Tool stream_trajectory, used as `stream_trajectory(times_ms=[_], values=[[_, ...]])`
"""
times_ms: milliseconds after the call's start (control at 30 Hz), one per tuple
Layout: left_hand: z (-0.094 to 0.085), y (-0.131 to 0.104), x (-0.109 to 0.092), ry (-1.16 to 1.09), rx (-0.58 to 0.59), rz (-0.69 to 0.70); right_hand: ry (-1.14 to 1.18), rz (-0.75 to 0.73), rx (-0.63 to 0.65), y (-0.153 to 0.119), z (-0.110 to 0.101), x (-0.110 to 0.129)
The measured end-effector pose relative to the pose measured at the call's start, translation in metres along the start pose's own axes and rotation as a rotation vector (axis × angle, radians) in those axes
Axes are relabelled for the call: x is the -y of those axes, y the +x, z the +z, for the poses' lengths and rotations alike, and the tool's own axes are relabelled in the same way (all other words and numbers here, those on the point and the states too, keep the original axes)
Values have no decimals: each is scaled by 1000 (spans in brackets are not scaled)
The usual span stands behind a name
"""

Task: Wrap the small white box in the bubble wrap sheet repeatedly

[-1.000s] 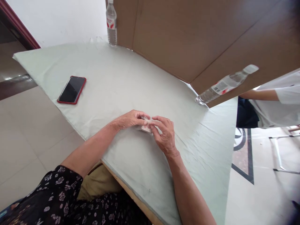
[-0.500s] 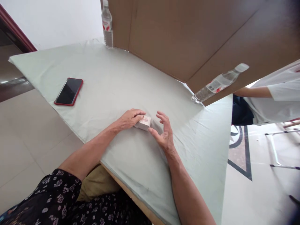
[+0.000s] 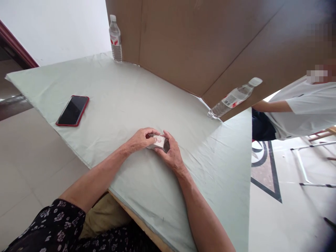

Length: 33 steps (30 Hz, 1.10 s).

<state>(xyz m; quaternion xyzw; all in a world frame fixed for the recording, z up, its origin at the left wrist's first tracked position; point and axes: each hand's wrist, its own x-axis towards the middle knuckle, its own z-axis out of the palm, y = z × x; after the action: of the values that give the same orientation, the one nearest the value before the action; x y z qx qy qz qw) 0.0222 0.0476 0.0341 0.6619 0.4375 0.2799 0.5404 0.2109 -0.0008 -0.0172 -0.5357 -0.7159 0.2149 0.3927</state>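
Note:
A small white box (image 3: pixel 159 141) with a pinkish mark on its top lies on the pale green tablecloth (image 3: pixel 110 101) in front of me. My left hand (image 3: pixel 141 139) grips its left end, with the thumb along the top and the fingers curled over the far side. At the right end, my right hand (image 3: pixel 171 152) has its thumb against the near side and its fingers at the far corner. Both hands are closed around the box, and part of its left end is hidden by my left fingers.
A black phone in a red case (image 3: pixel 72 111) lies on the left. Brown cardboard panels (image 3: pixel 173 45) stand at the back, with one water bottle (image 3: pixel 115 40) upright and another bottle (image 3: pixel 233 99) at the panels' right. Beyond the right edge sits a person in a white shirt (image 3: pixel 312 105).
My right hand has moved left and closed from an open curve onto the box's right end. My left hand stays on the box. The whole view has shifted slightly.

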Motion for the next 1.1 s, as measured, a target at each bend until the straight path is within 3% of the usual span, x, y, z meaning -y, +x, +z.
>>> stream_trajectory(times_ms=[100, 267, 433, 733, 900, 1100], values=[[4, 0, 0, -2, -42, 27, -3, -11, -49, -1, 1, 2], [8, 2, 5, 72, -79, 225, -17, 9, -65, -1, -1, 1], [6, 4, 14, 108, -49, 222, -78, 30, -13, 1, -1, -1], [8, -2, 14, 142, -54, 377, -141, -96, -159, -4, 2, -1], [8, -2, 11, 159, -54, 308, -111, -43, -124, -2, 1, -2], [-6, 0, 7, 27, -85, 240, 41, 14, -63, -2, -4, -3]])
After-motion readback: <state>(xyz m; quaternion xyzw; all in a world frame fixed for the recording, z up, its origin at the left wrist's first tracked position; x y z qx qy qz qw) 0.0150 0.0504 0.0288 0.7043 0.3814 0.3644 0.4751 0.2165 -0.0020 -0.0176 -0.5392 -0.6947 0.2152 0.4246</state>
